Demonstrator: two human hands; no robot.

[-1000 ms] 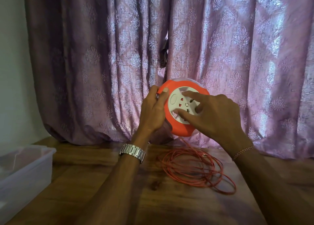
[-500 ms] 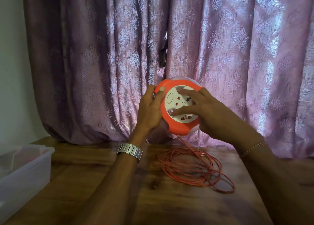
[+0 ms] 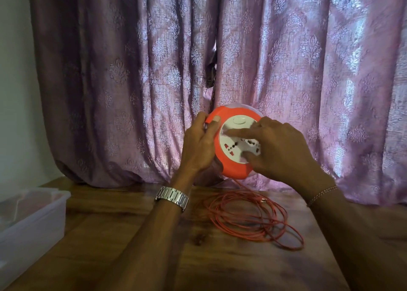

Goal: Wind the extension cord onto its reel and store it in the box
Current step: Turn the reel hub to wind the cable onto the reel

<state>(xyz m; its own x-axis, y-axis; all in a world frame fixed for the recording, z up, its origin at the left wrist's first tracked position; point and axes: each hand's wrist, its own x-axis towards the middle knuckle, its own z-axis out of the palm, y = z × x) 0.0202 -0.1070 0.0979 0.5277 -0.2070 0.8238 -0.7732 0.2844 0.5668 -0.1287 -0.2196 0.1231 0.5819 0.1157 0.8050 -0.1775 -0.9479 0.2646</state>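
An orange round cord reel (image 3: 231, 168) with a white socket face (image 3: 236, 147) is held upright above the table. My left hand (image 3: 199, 145) grips its left rim, thumb on the orange edge. My right hand (image 3: 279, 150) lies over the white face, with its fingers spread on the sockets. A thin orange cord (image 3: 248, 219) runs down from the reel's bottom into a loose coil on the wooden table. A clear plastic box (image 3: 33, 220) stands at the left edge, open at the top.
A purple patterned curtain (image 3: 220, 59) hangs right behind the reel and bunches on the wooden table (image 3: 154, 257). A pale wall (image 3: 15, 92) is at the left.
The white socket face has turned clockwise under my right hand, and its round button is now at the top. My left hand keeps its grip on the rim. The cord coil looks the same.
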